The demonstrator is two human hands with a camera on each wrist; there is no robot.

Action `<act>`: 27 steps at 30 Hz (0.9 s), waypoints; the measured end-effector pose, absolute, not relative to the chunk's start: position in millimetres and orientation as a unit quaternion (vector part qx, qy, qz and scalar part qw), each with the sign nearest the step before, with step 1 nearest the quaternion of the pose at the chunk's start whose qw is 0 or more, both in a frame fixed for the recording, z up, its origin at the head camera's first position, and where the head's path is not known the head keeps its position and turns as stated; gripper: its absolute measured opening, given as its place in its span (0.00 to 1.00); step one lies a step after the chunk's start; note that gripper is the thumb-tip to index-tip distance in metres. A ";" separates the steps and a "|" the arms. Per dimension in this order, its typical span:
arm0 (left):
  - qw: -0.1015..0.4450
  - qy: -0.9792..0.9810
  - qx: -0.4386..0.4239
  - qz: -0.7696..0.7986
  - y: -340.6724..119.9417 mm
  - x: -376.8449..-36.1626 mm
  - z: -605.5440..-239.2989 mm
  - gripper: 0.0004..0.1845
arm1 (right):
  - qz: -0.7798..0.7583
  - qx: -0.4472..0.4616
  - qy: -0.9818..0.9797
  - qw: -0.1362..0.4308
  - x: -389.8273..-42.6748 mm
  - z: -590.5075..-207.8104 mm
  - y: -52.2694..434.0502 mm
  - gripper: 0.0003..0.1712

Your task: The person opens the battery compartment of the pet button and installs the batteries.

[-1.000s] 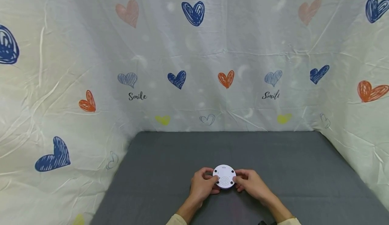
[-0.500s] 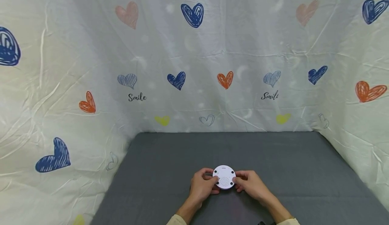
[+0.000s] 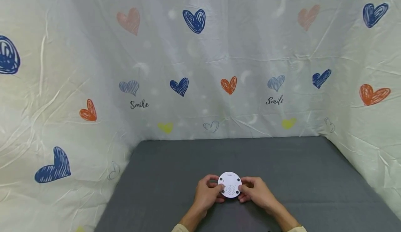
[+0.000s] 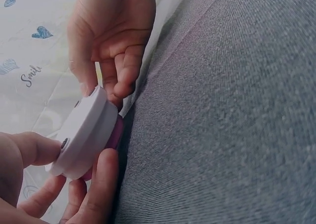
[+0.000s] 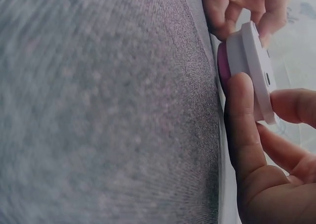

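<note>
A small round white device (image 3: 230, 185) with dark feet and a dotted speaker grille is held just above the grey cloth-covered table (image 3: 282, 162). My left hand (image 3: 207, 192) grips its left rim and my right hand (image 3: 254, 192) grips its right rim, thumbs on the flat white face. In the left wrist view the white disc (image 4: 84, 132) shows a pink-purple side (image 4: 114, 131) facing away from the thumbs. The right wrist view shows the same disc (image 5: 254, 70) edge-on with the pink part (image 5: 223, 66) toward the cloth.
A white sheet printed with coloured hearts and the word Smile (image 3: 139, 104) hangs behind the table and wraps both sides. The grey table surface (image 3: 175, 162) stretches back to that sheet.
The hands and the disc have hardly moved; they sit slightly lower and further left in the head view, mostly from the camera tilting.
</note>
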State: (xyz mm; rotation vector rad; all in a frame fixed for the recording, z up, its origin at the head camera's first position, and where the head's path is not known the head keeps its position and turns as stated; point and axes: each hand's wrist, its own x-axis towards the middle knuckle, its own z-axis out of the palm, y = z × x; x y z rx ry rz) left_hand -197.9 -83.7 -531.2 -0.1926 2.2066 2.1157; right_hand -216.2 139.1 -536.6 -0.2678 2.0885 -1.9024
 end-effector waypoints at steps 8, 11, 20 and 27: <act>0.045 0.687 -0.065 0.723 -85.3 -199.9 -530.0 0.19 | -0.667 -0.096 0.730 0.118 -218.0 -531.9 135.1 0.28; 0.052 0.650 -0.070 0.755 -86.5 -202.2 -528.7 0.13 | -0.674 -0.099 0.726 0.093 -219.4 -527.8 133.3 0.26; 0.078 0.646 -0.081 0.755 -91.6 -206.7 -523.9 0.23 | -0.642 -0.135 0.754 0.033 -224.2 -523.7 128.8 0.21; 0.067 0.654 -0.019 0.753 -96.7 -207.5 -523.5 0.15 | -0.669 -0.115 0.733 0.055 -225.2 -520.1 130.2 0.18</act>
